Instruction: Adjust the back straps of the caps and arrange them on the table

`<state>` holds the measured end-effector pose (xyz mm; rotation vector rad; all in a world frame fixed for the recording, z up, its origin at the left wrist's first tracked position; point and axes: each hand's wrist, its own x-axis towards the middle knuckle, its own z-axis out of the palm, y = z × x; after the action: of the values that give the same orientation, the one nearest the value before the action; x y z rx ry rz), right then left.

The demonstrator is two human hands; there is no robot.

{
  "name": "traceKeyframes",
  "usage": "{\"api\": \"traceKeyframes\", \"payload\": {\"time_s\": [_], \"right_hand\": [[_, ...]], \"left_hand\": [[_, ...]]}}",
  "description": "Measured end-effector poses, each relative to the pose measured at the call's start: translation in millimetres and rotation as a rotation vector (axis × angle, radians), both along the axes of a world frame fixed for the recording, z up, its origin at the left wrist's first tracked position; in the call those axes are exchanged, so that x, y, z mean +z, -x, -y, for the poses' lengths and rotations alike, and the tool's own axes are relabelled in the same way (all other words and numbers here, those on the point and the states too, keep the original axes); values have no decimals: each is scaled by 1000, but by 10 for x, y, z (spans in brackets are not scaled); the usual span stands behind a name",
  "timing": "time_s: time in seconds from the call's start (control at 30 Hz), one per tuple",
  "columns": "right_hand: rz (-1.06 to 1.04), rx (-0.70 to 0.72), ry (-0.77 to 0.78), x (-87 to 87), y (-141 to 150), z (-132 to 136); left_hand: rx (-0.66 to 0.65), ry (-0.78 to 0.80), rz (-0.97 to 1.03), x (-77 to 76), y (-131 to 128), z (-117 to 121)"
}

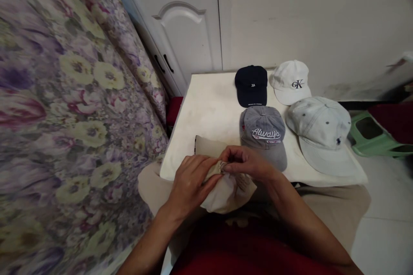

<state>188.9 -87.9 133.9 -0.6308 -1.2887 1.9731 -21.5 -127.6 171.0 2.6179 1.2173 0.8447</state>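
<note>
A beige cap (222,191) lies upside down at the near edge of the white table (206,107), partly over my lap. My left hand (190,182) grips its back from the left with curled fingers. My right hand (247,163) pinches the cap's back strap at a small metal buckle (222,166). Both hands meet at that buckle. The cap's brim points away from me, toward the table's middle.
On the table sit a grey "Always" cap (263,135), a navy cap (251,85), a white cap with black letters (290,80) and a pale denim cap (322,131). A floral cloth (64,94) fills the left. White cabinet doors (183,30) stand behind. A green stool (371,137) is at the right.
</note>
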Motion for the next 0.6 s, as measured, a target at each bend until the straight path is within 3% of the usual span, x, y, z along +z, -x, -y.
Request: {"api": "traceKeyframes", "payload": {"time_s": [0.2, 0.6], "right_hand": [[40, -52, -117, -7, 37, 9], [231, -317, -395, 138, 131, 73]], "left_hand": [[23, -7, -19, -58, 12, -6], [40, -77, -64, -89, -7, -47]]}}
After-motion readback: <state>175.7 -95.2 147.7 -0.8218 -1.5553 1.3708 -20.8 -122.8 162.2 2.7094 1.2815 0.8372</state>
